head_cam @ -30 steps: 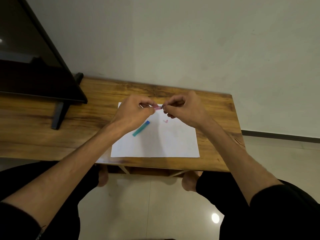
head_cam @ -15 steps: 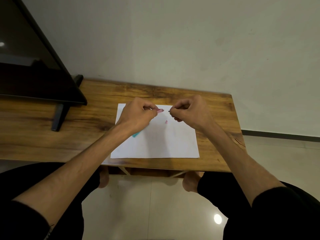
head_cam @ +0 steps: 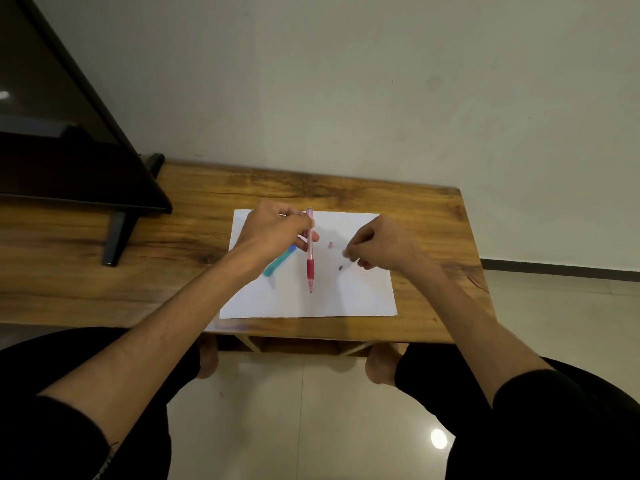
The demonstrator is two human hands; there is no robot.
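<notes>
A white sheet of paper (head_cam: 360, 299) lies on the wooden table (head_cam: 194, 271). My left hand (head_cam: 273, 233) pinches a pink pen (head_cam: 310, 251) near its top, tip pointing down toward me over the sheet. My right hand (head_cam: 381, 247) hovers over the sheet's right part with fingers curled, pinching something small that I cannot make out. A tiny dark piece (head_cam: 340, 267) lies on the paper just left of that hand, and a small pink piece (head_cam: 330, 244) lies farther back. A teal and blue pen (head_cam: 277, 263) rests on the paper, partly under my left hand.
A black monitor (head_cam: 69, 133) on a stand (head_cam: 116, 237) fills the table's left part. A pale wall runs behind the table. My knees in black trousers and bare feet on the tiled floor are below the table's front edge.
My hands have moved apart. The left one has swung the pink pen so it points toward me; the right one has moved right and down to the paper, and a dark piece now lies there.
</notes>
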